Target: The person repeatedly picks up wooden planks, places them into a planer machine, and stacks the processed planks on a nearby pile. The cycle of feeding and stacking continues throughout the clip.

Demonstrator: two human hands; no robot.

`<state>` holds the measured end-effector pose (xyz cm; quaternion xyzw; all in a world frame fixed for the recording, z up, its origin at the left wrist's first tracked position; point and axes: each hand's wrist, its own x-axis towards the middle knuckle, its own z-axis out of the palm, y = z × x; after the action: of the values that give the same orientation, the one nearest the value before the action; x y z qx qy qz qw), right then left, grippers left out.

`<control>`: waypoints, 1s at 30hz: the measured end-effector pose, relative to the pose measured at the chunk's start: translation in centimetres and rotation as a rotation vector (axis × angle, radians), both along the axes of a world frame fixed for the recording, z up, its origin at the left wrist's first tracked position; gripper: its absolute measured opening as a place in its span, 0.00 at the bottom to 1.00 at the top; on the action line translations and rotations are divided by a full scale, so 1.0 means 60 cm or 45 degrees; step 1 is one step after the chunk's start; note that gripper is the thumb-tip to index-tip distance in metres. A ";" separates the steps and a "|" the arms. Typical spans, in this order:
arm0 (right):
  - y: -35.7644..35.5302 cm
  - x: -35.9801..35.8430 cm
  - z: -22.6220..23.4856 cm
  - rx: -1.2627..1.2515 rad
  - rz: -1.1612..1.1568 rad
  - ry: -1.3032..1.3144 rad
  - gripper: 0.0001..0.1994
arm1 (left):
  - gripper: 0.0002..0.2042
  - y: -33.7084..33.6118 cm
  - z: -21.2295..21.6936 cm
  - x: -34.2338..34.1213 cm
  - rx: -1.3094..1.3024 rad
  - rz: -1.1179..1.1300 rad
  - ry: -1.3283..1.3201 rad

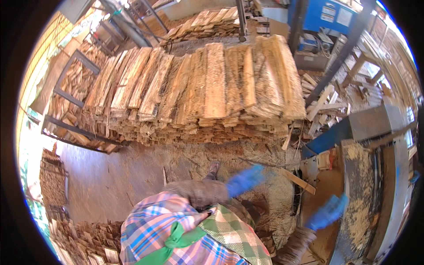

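My left hand point(244, 181), in a blue glove, reaches out over the littered floor in front of me. It is blurred by motion, but the fingers look stretched out and nothing shows in them. To the right, my right hand point(328, 212), also blue-gloved, is raised beside the sawdust-covered machine bed point(358, 194). Its fingers are extended and appear to hold nothing. Ahead lies a wide stack of rough wooden slabs point(215, 84) with bark edges, apart from both hands. A thin wooden strip point(300, 182) rests aslant between the hands, near the machine.
A metal frame point(73, 128) holding wood stands at the left. More wood pieces point(84, 238) are piled at the lower left, and another slab stack point(205, 22) lies behind. Scrap wood point(324, 106) surrounds a dark post point(340, 53). A blue cabinet point(331, 15) stands back right.
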<state>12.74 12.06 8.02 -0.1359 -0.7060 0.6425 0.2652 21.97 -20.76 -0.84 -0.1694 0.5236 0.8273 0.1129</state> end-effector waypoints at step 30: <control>-0.919 -0.266 0.080 0.035 1.444 -0.624 0.43 | 0.56 -0.640 0.181 -0.328 0.136 0.797 0.088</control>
<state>-3.24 -43.10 12.83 0.1206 -0.7168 0.6245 -0.2859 2.30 -59.16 10.05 -0.2879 0.4054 0.8534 -0.1562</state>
